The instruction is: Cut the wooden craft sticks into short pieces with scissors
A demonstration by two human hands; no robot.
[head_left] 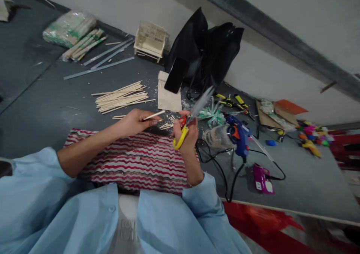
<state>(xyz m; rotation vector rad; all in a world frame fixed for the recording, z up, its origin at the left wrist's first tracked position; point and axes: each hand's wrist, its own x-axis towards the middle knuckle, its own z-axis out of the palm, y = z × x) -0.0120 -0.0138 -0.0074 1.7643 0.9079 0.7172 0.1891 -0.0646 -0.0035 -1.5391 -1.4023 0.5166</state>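
Note:
My left hand [137,122] pinches a thin pale wooden stick [154,115], whose free end points right. In my right hand [189,134] is a pair of scissors [183,132] with yellow and red handles; the blades point up and away to the right, apart from the stick. Short cut stick pieces [167,126] lie on the table between my hands. Just beyond my left hand is a loose pile of long wooden sticks [122,97]. Beneath my forearms a red and white striped cloth [135,156] covers the table's near edge.
A small stick-built model [150,40] stands at the back. A phone [176,75] lies on brown paper [169,98] before a black bag [208,48]. To the right are a blue glue gun [241,136] against a clear jar [216,137], cables and a purple box [263,179].

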